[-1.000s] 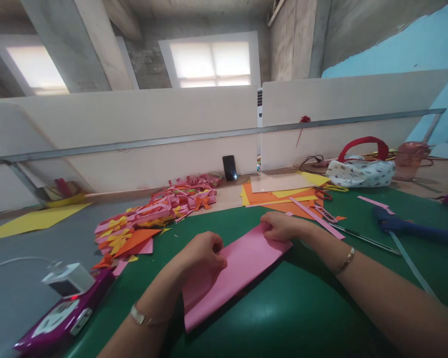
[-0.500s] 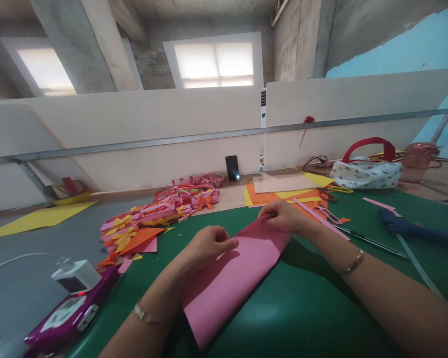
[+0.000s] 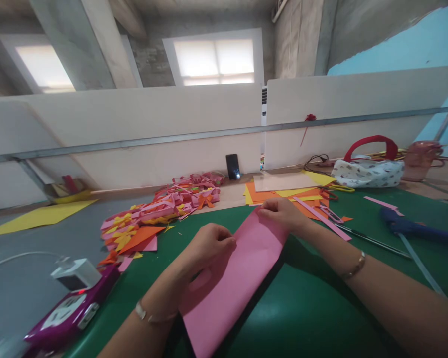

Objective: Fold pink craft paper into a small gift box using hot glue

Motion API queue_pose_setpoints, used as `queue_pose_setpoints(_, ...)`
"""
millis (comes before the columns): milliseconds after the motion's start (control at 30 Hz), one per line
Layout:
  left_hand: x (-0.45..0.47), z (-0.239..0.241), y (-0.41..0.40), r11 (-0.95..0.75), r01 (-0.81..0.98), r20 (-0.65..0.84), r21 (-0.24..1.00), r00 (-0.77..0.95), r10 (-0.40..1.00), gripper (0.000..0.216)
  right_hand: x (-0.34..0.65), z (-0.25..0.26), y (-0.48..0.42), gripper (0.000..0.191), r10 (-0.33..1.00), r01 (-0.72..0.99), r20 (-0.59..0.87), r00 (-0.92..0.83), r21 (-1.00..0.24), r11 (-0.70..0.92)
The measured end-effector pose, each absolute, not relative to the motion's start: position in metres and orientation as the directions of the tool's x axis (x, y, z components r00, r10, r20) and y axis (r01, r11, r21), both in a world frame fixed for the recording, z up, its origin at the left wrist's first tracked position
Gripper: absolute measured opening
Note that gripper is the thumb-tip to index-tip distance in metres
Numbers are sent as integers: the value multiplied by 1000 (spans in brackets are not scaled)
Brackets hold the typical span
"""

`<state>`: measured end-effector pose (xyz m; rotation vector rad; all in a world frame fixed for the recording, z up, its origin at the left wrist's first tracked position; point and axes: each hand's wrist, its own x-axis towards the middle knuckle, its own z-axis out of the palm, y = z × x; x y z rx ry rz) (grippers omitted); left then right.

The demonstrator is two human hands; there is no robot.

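The near end of the long pink paper sheet (image 3: pixel 231 293) runs off the bottom edge. The left hand (image 3: pixel 209 246) covers part of its left border, and its fingers (image 3: pixel 224 242) curl out of sight. The magenta plastic device (image 3: pixel 65 318) is cut at the lower-left corner.

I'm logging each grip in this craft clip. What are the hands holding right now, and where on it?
Both hold the pink paper sheet: the left hand pinches its left long edge, the right hand pinches its far end.
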<state>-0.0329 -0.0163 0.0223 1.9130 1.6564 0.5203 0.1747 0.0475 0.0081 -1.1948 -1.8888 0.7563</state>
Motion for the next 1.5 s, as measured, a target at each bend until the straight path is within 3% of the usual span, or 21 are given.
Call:
queue_pose_setpoints(167,-38,21,-17,-114,672,-127,731,299,946,26,174,9,46,21,904,480,278,-326,-775,411)
queue_pose_setpoints(333,-40,24,-20,-53,529,-230,847,455,860,32,175,14,38,20,864,372,209,-459,-838,400)
queue_pose_setpoints(533,-26,22,-20,-90,420,-77,903,365,928,31,168,17,29,19,797,359,194,-572,-814,456)
queue_pose_setpoints(767,-18,20,-20,-96,418,-29,903,282,959,20,164,15,29,19,810,406,227,-541,-773,488)
queue_pose_setpoints(900,-19,18,-16,-69,415,18,907,124,992,20,167,13,34,25,921,417,254,-296,-833,363)
queue_pose_setpoints(1000,-18,18,-14,-47,385,47,922,9,999,21,166,12,35,31,981,297,77,-178,-946,128)
queue_pose_setpoints(1133,-16,18,-16,-52,377,49,925,17,999,20,160,9,30,19,964,83,-124,-235,-991,-107)
queue_pose_setpoints(1233,-14,19,-17,-48,384,34,922,44,998,18,157,7,28,21,968,52,-121,-218,-992,-112)
queue_pose_setpoints(1500,-13,18,-18,-2,294,-11,956,42,999,30,155,11,23,32,974,179,-75,-213,-983,-37)
